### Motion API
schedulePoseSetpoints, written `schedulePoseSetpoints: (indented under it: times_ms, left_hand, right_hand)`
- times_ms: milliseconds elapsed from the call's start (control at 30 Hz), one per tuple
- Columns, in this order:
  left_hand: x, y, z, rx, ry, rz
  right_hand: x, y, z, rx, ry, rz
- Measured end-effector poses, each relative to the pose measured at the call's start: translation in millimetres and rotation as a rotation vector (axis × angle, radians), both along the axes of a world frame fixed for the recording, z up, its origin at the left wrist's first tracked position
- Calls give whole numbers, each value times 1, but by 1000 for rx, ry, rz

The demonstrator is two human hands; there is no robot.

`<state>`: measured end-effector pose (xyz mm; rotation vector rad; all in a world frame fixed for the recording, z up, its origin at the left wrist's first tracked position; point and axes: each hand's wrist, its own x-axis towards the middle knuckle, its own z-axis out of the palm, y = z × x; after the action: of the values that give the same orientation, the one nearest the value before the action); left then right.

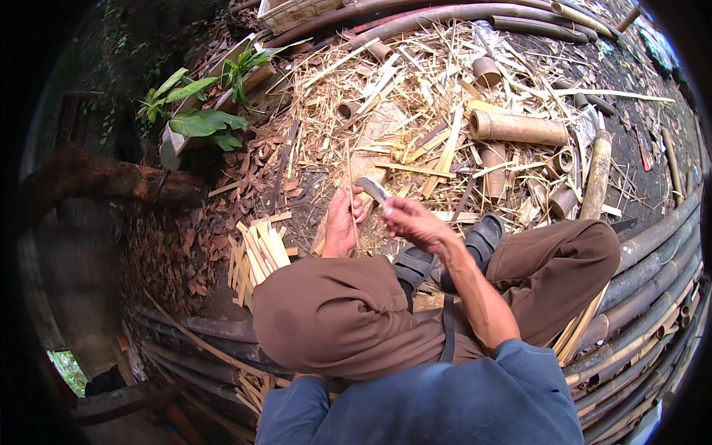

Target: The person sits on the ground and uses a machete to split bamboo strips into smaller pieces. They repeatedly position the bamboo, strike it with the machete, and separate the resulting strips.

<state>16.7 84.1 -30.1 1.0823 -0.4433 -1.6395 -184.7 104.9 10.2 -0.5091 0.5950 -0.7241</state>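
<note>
My left hand [342,222] is closed round a thin bamboo strip [350,167], which stands up lengthwise past the fingers. In my right hand [415,224] is a knife [372,188] with a short curved blade, its handle mostly hidden by the fingers. The blade points up and left, close to the strip; whether it touches the strip I cannot tell. Beside my left knee lies a stack of split bamboo pieces [261,254].
Pale shavings [430,81] cover the ground ahead, with a thick bamboo section [519,127] among them. Bamboo poles [653,256] run along the right and behind me. A leafy plant [200,122] and a tree trunk [174,187] stand at the left.
</note>
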Motion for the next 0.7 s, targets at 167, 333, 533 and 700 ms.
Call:
schedulePoseSetpoints:
  times_ms: [167,333,533,700]
  left_hand:
    - [21,3,1,87,459,-25]
    - [33,7,-4,-3,512,-73]
    - [-2,2,10,-74,230,-72]
    - [-13,6,22,-155,59,31]
  right_hand:
    - [-49,-26,20,-43,-350,-389]
    - [-52,-36,-2,48,236,-534]
    - [10,4,-64,-322,556,9]
    - [44,21,-59,-314,380,77]
